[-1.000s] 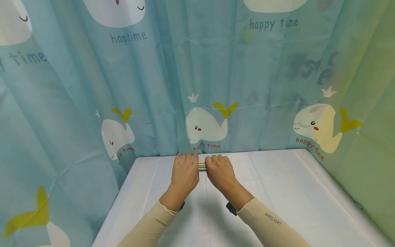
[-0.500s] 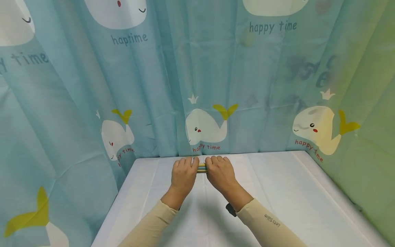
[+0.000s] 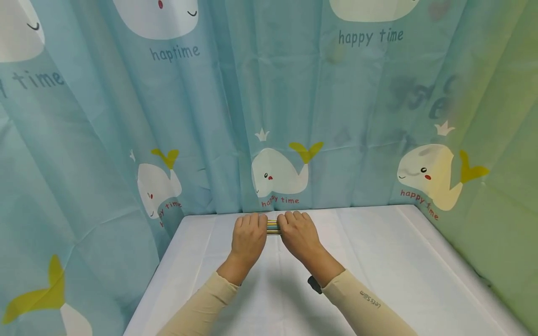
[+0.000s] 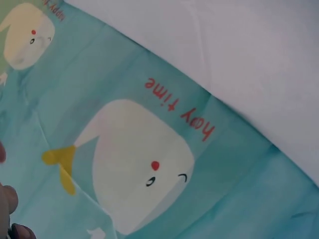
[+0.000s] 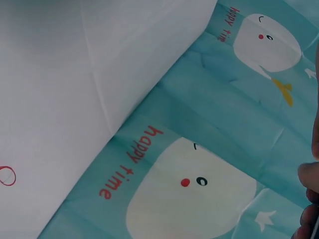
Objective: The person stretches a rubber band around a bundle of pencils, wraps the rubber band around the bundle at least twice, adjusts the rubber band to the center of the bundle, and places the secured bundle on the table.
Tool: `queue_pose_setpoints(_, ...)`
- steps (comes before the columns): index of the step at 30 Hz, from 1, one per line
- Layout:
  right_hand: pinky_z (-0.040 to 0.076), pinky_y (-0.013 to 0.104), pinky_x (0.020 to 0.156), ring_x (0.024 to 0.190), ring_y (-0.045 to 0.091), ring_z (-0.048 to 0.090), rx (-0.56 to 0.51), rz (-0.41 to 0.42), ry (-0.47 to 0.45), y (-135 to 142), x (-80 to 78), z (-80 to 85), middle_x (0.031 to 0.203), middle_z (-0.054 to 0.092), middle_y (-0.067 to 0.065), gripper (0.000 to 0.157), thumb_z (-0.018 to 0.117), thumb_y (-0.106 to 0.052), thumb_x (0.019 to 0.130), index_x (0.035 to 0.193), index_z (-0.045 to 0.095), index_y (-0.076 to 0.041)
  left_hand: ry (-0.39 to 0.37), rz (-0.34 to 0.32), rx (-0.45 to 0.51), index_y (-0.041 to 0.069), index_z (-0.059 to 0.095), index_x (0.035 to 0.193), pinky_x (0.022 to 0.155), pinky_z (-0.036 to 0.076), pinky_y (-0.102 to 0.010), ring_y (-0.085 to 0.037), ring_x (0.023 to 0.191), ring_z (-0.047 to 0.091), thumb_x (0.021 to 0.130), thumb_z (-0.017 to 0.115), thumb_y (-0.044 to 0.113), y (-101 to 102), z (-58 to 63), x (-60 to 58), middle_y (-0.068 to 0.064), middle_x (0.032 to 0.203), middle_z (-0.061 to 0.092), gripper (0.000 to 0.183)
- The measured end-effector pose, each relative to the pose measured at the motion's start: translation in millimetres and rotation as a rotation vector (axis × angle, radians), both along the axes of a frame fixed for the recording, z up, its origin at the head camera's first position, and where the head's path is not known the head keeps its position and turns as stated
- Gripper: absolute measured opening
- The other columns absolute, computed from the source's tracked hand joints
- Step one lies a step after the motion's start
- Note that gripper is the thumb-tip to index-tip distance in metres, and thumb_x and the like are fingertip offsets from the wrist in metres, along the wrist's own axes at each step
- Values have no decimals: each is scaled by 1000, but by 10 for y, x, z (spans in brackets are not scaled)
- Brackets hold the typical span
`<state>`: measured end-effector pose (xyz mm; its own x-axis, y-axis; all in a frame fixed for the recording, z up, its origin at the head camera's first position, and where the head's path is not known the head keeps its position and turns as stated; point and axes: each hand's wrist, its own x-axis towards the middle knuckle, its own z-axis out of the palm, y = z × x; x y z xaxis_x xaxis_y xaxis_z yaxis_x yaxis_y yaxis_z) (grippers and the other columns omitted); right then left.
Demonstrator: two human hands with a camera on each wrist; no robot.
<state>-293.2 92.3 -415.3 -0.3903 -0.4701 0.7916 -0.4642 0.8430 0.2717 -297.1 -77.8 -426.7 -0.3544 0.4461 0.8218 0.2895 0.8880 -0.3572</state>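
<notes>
A short stretch of a striped bundle shows between the two hands in the head view, with yellow, teal, pale and dark bands running crosswise. It looks like several thin sticks held side by side, but its ends are hidden in the fists. My left hand grips its left part, knuckles up. The right hand grips the right part at about the same height, a small gap away. Only some left fingertips enter the left wrist view, at its edge. Right fingers show at the right wrist view's edge.
Under both forearms lies a white-covered table, its far edge just beyond the hands. A blue-green curtain printed with whales hangs behind and on both sides. In the right wrist view a thin red loop lies on the white cloth.
Compared with a second ago, the left hand's fingers curl more, and that hand has shifted slightly left. The strip of bundle between the hands looks a bit wider. The right hand has hardly moved.
</notes>
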Motion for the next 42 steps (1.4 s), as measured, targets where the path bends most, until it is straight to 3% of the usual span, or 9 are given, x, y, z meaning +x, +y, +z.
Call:
queue_pose_setpoints(6, 40, 34, 52, 60, 24, 54, 20, -4, -23, 116, -14, -6, 69, 52, 5, 15, 68, -8, 76, 82, 55, -7, -40, 5, -31, 8, 50, 84, 52, 30, -31, -21, 56, 45, 91, 45, 10, -66, -23, -35, -6, 69, 45, 9)
queue_pose_setpoints(11, 47, 40, 55, 66, 28, 61, -75, -58, -126, 361, -78, 3, 79, 62, 9, 32, 75, -11, 72, 98, 60, -2, -8, 9, -23, 8, 49, 80, 52, 28, -31, -22, 55, 43, 95, 33, 7, -151, 20, -87, -6, 67, 42, 22)
queue_pose_setpoints(15, 51, 42, 62, 73, 30, 64, -153, -169, -336, 591, -142, -66, 90, 67, 12, 44, 79, -20, 76, 111, 61, 1, 17, 0, -14, 9, 48, 79, 51, 28, -32, -22, 53, 40, 98, 26, 6, -217, 66, -115, -6, 66, 40, 29)
queue_pose_setpoints(21, 51, 39, 67, 75, 22, 61, -148, -264, -767, 850, -243, -343, 82, 62, 3, 10, 65, -13, 90, 96, 67, -6, 8, -6, -22, 9, 47, 79, 51, 26, -32, -22, 52, 38, 98, 25, 6, -283, 84, -118, -6, 65, 39, 29)
queue_pose_setpoints(24, 49, 37, 65, 70, 17, 57, -160, -262, -944, 945, -309, -516, 77, 59, 0, 7, 60, -8, 91, 91, 67, -7, 9, -12, -8, 9, 47, 79, 51, 26, -33, -22, 52, 38, 98, 26, 6, -291, 83, -114, -6, 65, 39, 28)
queue_pose_setpoints(32, 49, 44, 73, 73, 22, 55, -257, -367, -1256, 1091, -415, -896, 80, 61, 6, 15, 67, -16, 85, 89, 65, -2, 7, -17, 3, 8, 47, 80, 52, 29, -33, -23, 54, 39, 99, 27, 6, -277, 75, -111, -6, 67, 39, 27)
queue_pose_setpoints(35, 49, 45, 74, 72, 24, 54, -253, -391, -1303, 1090, -384, -994, 79, 60, 7, 22, 71, -20, 83, 90, 63, 0, 3, -17, 10, 8, 47, 80, 51, 28, -33, -23, 54, 39, 99, 26, 7, -272, 45, -103, -7, 67, 39, 28)
queue_pose_setpoints(39, 47, 42, 70, 70, 22, 51, -260, -353, -1248, 1045, -346, -1103, 76, 56, 5, 18, 61, -20, 91, 85, 61, -4, -14, 1, 4, 8, 48, 82, 52, 29, -34, -23, 55, 40, 99, 26, 8, -291, 19, -101, -7, 68, 40, 28)
queue_pose_setpoints(42, 45, 38, 64, 68, 20, 50, -391, -289, -1228, 1011, -359, -1152, 74, 54, 3, 16, 59, -19, 93, 82, 59, -6, -14, 14, -5, 8, 48, 83, 52, 29, -33, -23, 55, 40, 99, 26, 8, -317, 17, -108, -7, 68, 41, 27)
